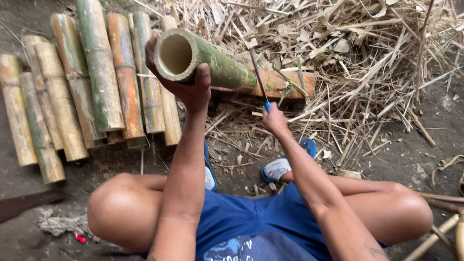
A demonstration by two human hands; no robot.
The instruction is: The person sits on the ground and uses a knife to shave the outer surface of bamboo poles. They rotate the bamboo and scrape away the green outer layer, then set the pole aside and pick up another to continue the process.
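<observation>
My left hand (191,87) grips the near, open end of a green hollow bamboo section (212,63), tilted up toward me with its far end resting on a reddish wooden block (285,82). A knife with a blue handle and thin dark blade (258,77) is gripped in my right hand (274,120). The blade points up and lies against the bamboo's side near the block. I sit low with both knees spread, in blue shorts.
A row of cut bamboo sections (87,87), green, orange and tan, lies side by side on the ground at the left. A heap of dry bamboo strips and shavings (367,58) covers the upper right. Blue sandals (285,164) are on my feet.
</observation>
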